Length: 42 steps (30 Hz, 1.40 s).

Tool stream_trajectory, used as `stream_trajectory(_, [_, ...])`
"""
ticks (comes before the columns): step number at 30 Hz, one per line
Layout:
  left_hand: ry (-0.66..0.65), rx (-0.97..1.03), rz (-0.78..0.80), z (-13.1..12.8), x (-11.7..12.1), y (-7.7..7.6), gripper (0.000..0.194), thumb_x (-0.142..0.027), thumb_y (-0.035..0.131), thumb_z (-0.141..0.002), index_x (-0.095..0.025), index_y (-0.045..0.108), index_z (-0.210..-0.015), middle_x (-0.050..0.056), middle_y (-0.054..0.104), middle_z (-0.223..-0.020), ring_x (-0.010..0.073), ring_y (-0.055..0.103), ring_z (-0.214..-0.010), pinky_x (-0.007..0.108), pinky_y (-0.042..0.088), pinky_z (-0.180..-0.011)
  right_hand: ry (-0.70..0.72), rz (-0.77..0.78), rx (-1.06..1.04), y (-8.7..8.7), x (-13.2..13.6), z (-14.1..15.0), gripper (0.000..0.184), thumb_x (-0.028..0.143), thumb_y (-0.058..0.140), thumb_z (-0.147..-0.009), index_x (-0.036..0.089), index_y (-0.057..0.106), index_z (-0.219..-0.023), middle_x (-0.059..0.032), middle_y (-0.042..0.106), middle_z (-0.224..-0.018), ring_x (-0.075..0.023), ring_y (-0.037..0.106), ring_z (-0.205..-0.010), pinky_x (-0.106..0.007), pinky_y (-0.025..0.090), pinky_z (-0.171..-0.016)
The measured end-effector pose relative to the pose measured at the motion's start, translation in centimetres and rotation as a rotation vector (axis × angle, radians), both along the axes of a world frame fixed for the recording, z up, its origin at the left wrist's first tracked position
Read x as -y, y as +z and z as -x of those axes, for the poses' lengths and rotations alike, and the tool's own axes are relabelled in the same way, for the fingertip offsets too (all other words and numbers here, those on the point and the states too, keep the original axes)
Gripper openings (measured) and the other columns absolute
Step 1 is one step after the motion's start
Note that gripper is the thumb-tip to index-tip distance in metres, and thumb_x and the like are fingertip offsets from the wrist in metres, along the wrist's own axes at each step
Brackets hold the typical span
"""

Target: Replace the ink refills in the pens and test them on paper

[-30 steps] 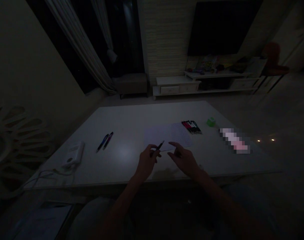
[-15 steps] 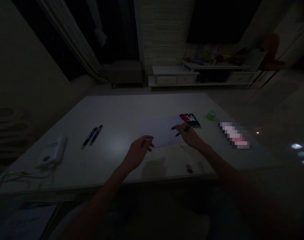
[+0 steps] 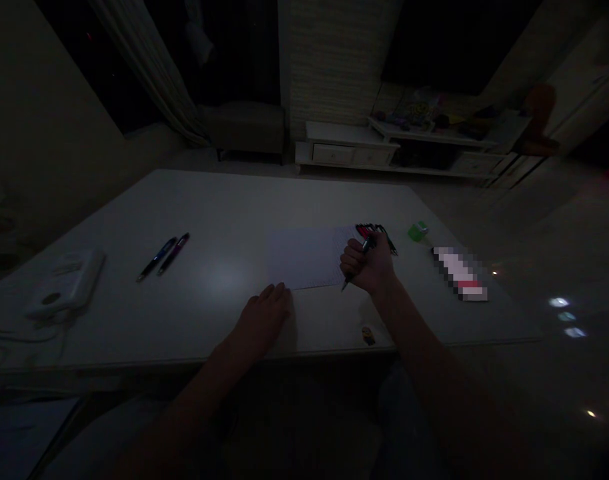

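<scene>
My right hand (image 3: 367, 264) is closed in a fist around a black pen (image 3: 355, 265), with the pen's tip pointing down at the lower right corner of a sheet of lined paper (image 3: 304, 258). My left hand (image 3: 264, 320) rests flat on the white table (image 3: 219, 213), its fingertips at the paper's lower edge. Just beyond my right hand lies a bundle of several pens (image 3: 375, 235), partly hidden behind my knuckles.
Two pens (image 3: 163, 257) lie left of the paper, and a white power bank (image 3: 67, 283) with a cable sits near the left edge. A green sharpener (image 3: 418, 231), a pixelated object (image 3: 459, 273) and a small figurine (image 3: 368, 336) also stand on the table.
The pen has gone from my left hand to my right, which has closed into a fist. My left hand has come down flat on the table beside the paper.
</scene>
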<state>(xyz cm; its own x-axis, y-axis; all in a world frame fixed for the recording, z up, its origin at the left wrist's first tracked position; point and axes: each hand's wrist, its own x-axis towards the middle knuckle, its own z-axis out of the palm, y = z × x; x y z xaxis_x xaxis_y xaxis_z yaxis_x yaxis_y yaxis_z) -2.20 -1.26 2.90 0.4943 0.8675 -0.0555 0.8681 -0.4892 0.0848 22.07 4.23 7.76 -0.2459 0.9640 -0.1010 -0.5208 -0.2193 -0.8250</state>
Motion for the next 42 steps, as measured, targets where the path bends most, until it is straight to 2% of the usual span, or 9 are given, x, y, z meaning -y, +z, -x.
stream_trajectory(14, [-0.013, 0.004, -0.074, -0.1, 0.7, -1.0, 0.038, -0.016, 0.042, -0.087, -0.015, 0.044, -0.125, 0.014, 0.041, -0.135, 0.0277, 0.038, -0.123, 0.042, 0.039, -0.091, -0.084, -0.015, -0.004, -0.7, -0.2, 1.4, 0.042, 0.056, 0.03, -0.08, 0.022, 0.033, -0.056, 0.0081, 0.019, -0.04, -0.0089, 0.014, -0.037, -0.023, 0.018, -0.037])
stream_trajectory(18, [-0.016, 0.022, -0.065, -0.1, 0.7, -1.1, 0.037, -0.017, 0.043, -0.086, -0.016, 0.045, -0.123, 0.014, 0.041, -0.135, 0.0268, 0.039, -0.122, 0.041, 0.04, -0.091, -0.175, 0.052, 0.14, -1.7, -0.8, 2.8, 0.03, 0.039, 0.038, -0.081, 0.02, 0.041, -0.057, 0.0048, 0.037, -0.039, -0.0083, 0.032, -0.035, -0.021, 0.027, -0.039])
stream_trajectory(20, [-0.02, 0.038, -0.074, -0.1, 0.7, -1.2, 0.037, -0.017, 0.043, -0.086, -0.016, 0.045, -0.123, 0.014, 0.041, -0.134, 0.0268, 0.039, -0.122, 0.042, 0.04, -0.091, -0.18, 0.104, 0.312, -2.5, -0.9, 3.6, 0.032, 0.038, 0.033, -0.081, 0.018, 0.048, -0.063, 0.0005, 0.049, -0.043, -0.0102, 0.045, -0.039, -0.021, 0.033, -0.041])
stream_trajectory(23, [-0.016, 0.045, -0.077, -0.2, 0.8, -1.1, 0.037, -0.016, 0.044, -0.086, -0.016, 0.045, -0.123, 0.014, 0.041, -0.134, 0.0281, 0.039, -0.122, 0.043, 0.04, -0.091, -0.079, 0.159, 0.503, -3.5, -0.8, 4.4, 0.039, 0.045, 0.029, -0.081, 0.016, 0.054, -0.073, -0.0024, 0.054, -0.045, -0.0119, 0.05, -0.038, -0.02, 0.034, -0.039])
stream_trajectory(25, [-0.015, 0.031, -0.073, -0.3, 0.8, -0.9, 0.037, -0.015, 0.043, -0.086, -0.015, 0.045, -0.122, 0.014, 0.042, -0.133, 0.0288, 0.039, -0.121, 0.044, 0.04, -0.089, -0.047, 0.108, 0.517, -3.9, -0.8, 4.7, 0.032, 0.044, 0.039, -0.077, 0.016, 0.054, -0.076, -0.0011, 0.055, -0.047, -0.0107, 0.05, -0.038, -0.019, 0.034, -0.038])
stream_trajectory(28, [-0.009, 0.02, -0.067, -0.4, 0.9, -0.7, 0.036, -0.015, 0.044, -0.086, -0.015, 0.045, -0.122, 0.014, 0.042, -0.133, 0.0288, 0.04, -0.12, 0.043, 0.041, -0.088, -0.146, -0.039, 0.562, -4.6, -0.7, 5.3, 0.019, 0.036, 0.052, -0.07, 0.017, 0.052, -0.072, 0.0041, 0.05, -0.044, -0.0078, 0.044, -0.036, -0.017, 0.03, -0.036])
stream_trajectory(33, [-0.006, 0.015, -0.086, -0.5, 0.8, -0.9, 0.035, -0.017, 0.044, -0.086, -0.014, 0.045, -0.121, 0.014, 0.043, -0.132, 0.0281, 0.039, -0.12, 0.041, 0.04, -0.088, -0.152, -0.057, 0.685, -6.4, -0.3, 6.6, 0.021, 0.038, 0.049, -0.071, 0.018, 0.054, -0.067, 0.0026, 0.05, -0.05, -0.0085, 0.044, -0.041, -0.018, 0.031, -0.036])
stream_trajectory(38, [-0.012, 0.014, -0.082, -0.5, 0.8, -0.8, 0.034, -0.017, 0.043, -0.087, -0.014, 0.045, -0.121, 0.014, 0.042, -0.133, 0.0276, 0.04, -0.12, 0.04, 0.04, -0.089, -0.365, -0.201, 0.869, -7.9, 0.2, 7.3, 0.016, 0.029, 0.044, -0.071, 0.018, 0.054, -0.065, 0.0028, 0.045, -0.049, -0.0097, 0.041, -0.045, -0.021, 0.029, -0.04])
stream_trajectory(42, [-0.004, 0.002, -0.071, -0.5, 1.0, -0.3, 0.034, -0.018, 0.044, -0.086, -0.014, 0.045, -0.121, 0.014, 0.044, -0.132, 0.0269, 0.04, -0.119, 0.04, 0.04, -0.089, -0.422, -0.283, 0.991, -8.6, 0.2, 7.3, 0.015, 0.021, 0.041, -0.066, 0.018, 0.047, -0.052, 0.0029, 0.041, -0.047, -0.0102, 0.039, -0.047, -0.022, 0.025, -0.042])
